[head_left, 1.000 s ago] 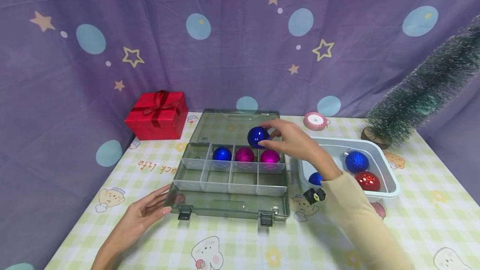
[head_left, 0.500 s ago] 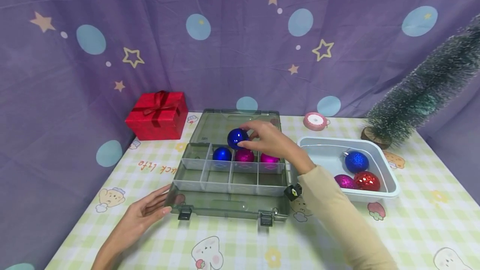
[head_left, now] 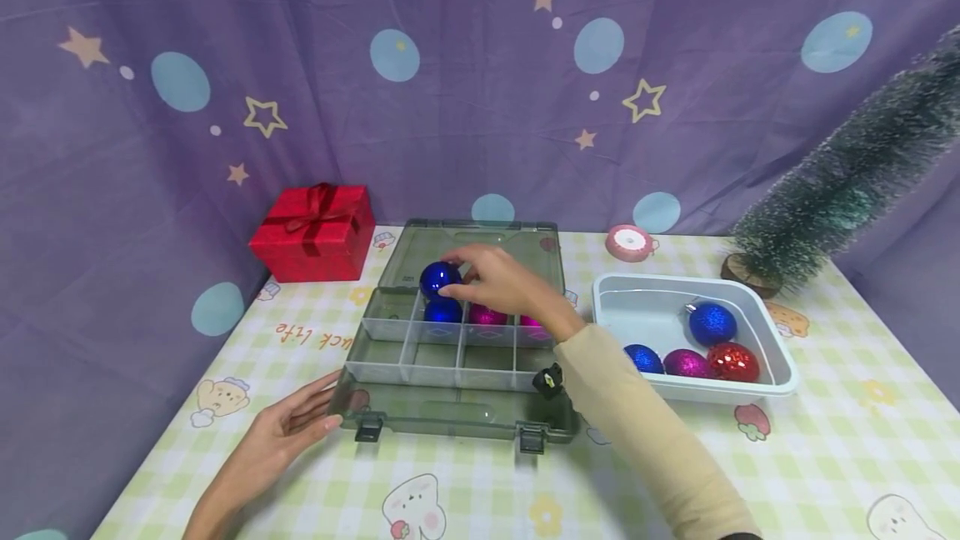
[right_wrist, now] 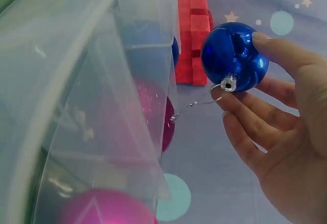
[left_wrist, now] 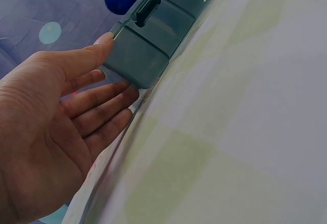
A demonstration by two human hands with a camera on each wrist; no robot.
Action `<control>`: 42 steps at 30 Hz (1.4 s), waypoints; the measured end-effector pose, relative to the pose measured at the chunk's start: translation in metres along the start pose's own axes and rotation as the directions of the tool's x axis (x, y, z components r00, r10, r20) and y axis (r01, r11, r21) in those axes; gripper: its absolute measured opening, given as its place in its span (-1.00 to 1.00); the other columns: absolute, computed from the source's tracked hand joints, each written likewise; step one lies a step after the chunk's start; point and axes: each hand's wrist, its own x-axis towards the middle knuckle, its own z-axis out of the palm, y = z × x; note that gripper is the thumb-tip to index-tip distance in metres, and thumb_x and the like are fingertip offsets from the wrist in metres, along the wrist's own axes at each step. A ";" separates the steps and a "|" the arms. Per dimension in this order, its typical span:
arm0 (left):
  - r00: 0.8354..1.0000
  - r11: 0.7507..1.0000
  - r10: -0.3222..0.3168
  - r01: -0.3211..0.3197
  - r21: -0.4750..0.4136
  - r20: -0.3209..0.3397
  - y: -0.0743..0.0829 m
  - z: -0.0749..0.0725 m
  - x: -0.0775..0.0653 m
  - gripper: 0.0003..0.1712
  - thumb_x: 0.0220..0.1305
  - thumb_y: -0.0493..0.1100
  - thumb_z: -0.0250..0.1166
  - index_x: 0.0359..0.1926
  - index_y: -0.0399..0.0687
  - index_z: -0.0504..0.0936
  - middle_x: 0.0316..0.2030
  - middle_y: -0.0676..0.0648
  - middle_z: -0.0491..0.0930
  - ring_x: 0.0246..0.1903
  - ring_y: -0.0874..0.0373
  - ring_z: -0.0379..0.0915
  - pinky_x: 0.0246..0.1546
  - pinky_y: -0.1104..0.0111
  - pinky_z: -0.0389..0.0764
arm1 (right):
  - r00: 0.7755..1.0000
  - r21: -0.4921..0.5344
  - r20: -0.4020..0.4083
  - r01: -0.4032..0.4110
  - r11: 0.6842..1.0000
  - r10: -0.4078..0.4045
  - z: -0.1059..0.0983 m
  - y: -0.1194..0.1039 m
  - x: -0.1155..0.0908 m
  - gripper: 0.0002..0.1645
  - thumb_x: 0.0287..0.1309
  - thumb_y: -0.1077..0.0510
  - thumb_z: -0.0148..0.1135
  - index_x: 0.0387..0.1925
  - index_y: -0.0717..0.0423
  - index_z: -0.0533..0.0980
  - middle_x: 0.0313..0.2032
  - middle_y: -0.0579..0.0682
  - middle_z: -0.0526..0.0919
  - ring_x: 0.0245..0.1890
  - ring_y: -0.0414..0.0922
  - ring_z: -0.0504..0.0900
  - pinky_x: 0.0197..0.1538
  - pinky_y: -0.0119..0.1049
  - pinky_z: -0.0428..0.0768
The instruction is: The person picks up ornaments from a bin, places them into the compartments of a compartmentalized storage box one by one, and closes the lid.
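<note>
My right hand [head_left: 495, 280] pinches a shiny blue Christmas ball [head_left: 439, 282] between thumb and fingers, above the back row of the divided box [head_left: 450, 422]. In the right wrist view, a silver cap and looped string show on the held ball [right_wrist: 232, 55]. Below it, another blue ball [head_left: 443, 311] sits in a back compartment, with a glittery magenta ball [head_left: 487, 316] and a pink ball [head_left: 534, 321] to its right, partly behind my hand. With fingers extended, my left hand [head_left: 273, 432] touches the box's front left corner; in the left wrist view its thumb meets the edge.
To the right, a white tub [head_left: 786, 377] holds two glittery blue balls, a magenta one and a red one. A small artificial tree [head_left: 847, 182] and a ribbon spool [head_left: 630, 242] stand behind. At back left sits a red gift box [head_left: 315, 236]. The box's lid [head_left: 480, 233] lies back.
My right hand has carried the shiny blue ball leftward across the back row, from over the pink ball to over the other blue ball. The left hand stays at the corner.
</note>
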 end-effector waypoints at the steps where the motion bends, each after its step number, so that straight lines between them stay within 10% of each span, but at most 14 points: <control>1: 1.000 1.000 -0.001 0.001 0.000 0.000 0.000 0.000 0.000 -0.27 0.47 -0.10 0.35 0.53 -0.22 0.32 0.35 -0.35 0.44 0.16 0.49 0.43 0.04 0.47 0.59 | 1.000 0.003 0.004 -0.004 1.000 0.004 0.002 -0.001 0.002 -0.36 0.40 -0.03 0.36 0.36 0.22 0.48 0.26 0.12 0.58 0.02 -0.06 0.69 0.08 -0.20 0.66; 42: 1.000 1.000 -0.001 0.002 0.030 -0.018 0.000 0.001 0.002 -0.26 0.46 -0.09 0.36 0.53 -0.21 0.33 0.34 -0.34 0.46 0.15 0.50 0.42 0.03 0.49 0.59 | 1.000 0.070 0.005 -0.008 0.998 0.008 0.042 -0.012 0.040 -0.45 0.45 0.00 0.31 0.33 0.16 0.51 0.22 0.08 0.62 0.12 -0.03 0.65 0.13 -0.29 0.61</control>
